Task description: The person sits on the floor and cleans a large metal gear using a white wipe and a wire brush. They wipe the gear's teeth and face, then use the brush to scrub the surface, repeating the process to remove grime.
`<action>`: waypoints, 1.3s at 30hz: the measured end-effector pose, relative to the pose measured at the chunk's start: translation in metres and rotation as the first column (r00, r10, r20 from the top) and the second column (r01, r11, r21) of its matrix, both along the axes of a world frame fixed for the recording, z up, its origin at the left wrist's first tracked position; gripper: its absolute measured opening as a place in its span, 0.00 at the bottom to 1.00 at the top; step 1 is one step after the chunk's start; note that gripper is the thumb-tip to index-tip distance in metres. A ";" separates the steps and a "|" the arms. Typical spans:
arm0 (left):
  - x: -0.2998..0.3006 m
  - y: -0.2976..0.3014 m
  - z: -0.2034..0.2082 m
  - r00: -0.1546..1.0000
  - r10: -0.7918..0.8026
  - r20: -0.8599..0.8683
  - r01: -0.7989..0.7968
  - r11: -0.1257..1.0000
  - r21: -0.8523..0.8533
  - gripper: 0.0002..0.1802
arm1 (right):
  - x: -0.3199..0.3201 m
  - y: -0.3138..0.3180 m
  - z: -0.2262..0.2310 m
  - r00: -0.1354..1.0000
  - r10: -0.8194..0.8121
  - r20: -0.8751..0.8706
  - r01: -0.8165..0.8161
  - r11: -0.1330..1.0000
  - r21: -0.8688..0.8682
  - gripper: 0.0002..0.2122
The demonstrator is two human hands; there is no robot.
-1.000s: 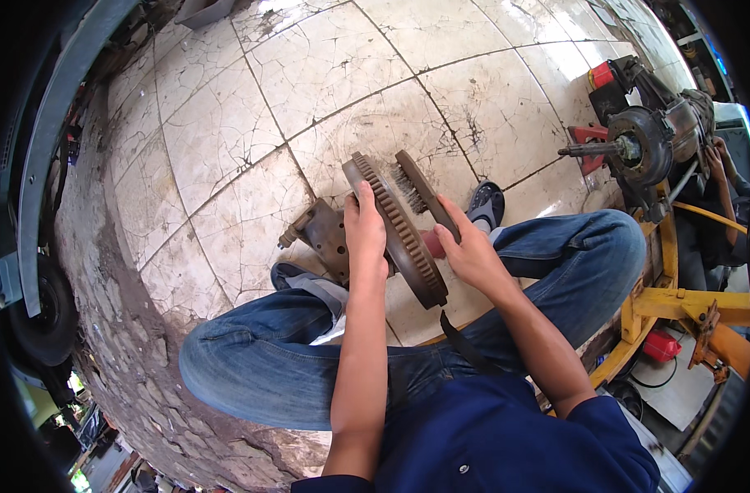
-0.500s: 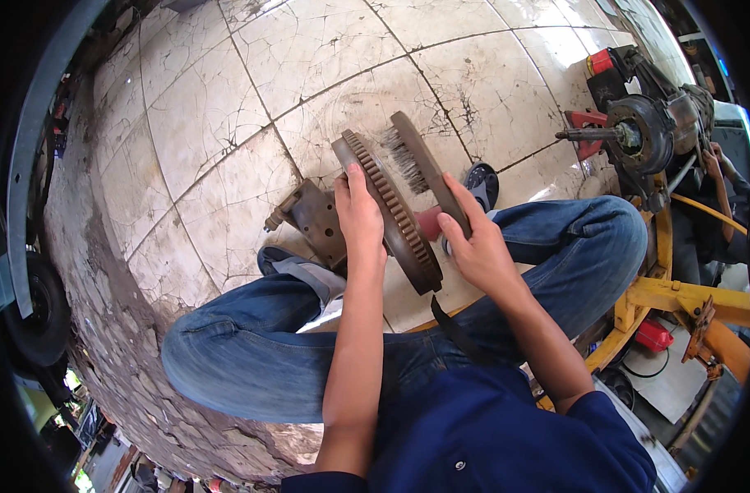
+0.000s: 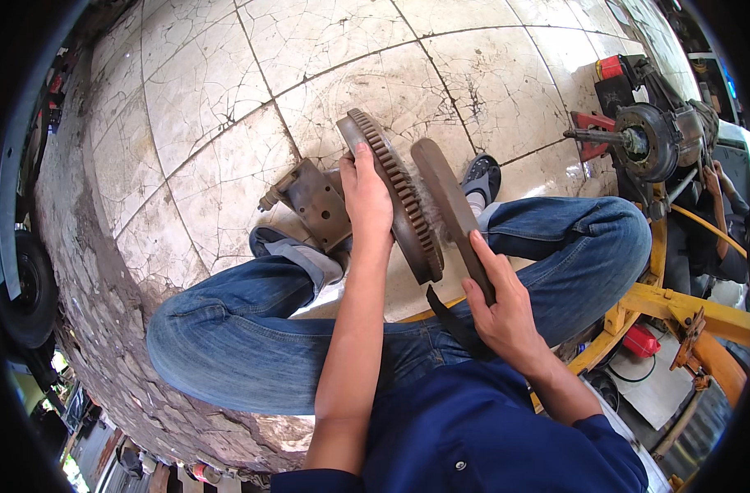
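Observation:
My left hand (image 3: 366,195) grips a round, brown metal disc with a ribbed outer edge, like a vented brake disc (image 3: 401,197), and holds it tilted on edge between my knees. In my right hand (image 3: 505,308) is the handle of a wire brush (image 3: 449,193). Its bristles face the ribbed edge and meet it, or nearly so; the contact is blurred. Behind my left wrist a rusty metal block with holes (image 3: 313,205) rests on the floor by my left foot. The far side of the disc is hidden.
Cracked white tiles (image 3: 342,74) cover the floor ahead. To the right stands an axle hub with a shaft (image 3: 644,141) on a red stand (image 3: 593,135), beside a yellow frame (image 3: 679,306). Another person's hands (image 3: 713,179) are behind it. A tyre (image 3: 28,287) is at far left.
My right hand has moved the brush down and toward me along the disc's ribbed edge. The disc has shifted slightly in my left hand's grip.

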State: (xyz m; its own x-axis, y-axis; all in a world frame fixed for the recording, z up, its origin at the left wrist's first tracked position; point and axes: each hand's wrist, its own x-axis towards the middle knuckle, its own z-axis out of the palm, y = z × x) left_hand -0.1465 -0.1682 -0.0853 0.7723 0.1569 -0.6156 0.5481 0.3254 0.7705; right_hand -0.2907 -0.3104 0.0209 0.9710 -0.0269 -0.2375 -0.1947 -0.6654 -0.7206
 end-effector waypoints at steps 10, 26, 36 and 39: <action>0.000 0.003 -0.007 0.999 -0.048 0.012 0.045 0.985 0.165 0.31 | 0.030 0.001 0.035 0.990 0.101 -0.101 -0.108 0.992 -0.071 0.30; 0.002 0.001 -0.008 0.997 -0.043 0.063 0.036 0.994 0.107 0.31 | 0.156 0.016 0.009 0.940 0.341 -0.010 -0.336 0.918 -0.209 0.23; -0.001 0.002 -0.004 0.992 -0.123 0.014 0.118 0.974 0.191 0.26 | 0.162 0.026 0.013 0.943 0.326 -0.063 -0.331 0.903 -0.274 0.20; 0.000 0.004 0.001 0.994 -0.108 0.024 0.105 0.988 0.113 0.27 | 0.203 0.026 -0.026 0.926 0.377 -0.017 -0.367 0.888 -0.278 0.16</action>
State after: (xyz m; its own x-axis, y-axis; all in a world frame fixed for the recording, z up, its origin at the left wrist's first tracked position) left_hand -0.1469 -0.1646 -0.0838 0.8063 0.1393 -0.5748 0.5508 0.1773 0.8156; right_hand -0.0874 -0.2845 -0.0055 0.9303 0.2796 -0.2376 0.1282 -0.8545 -0.5035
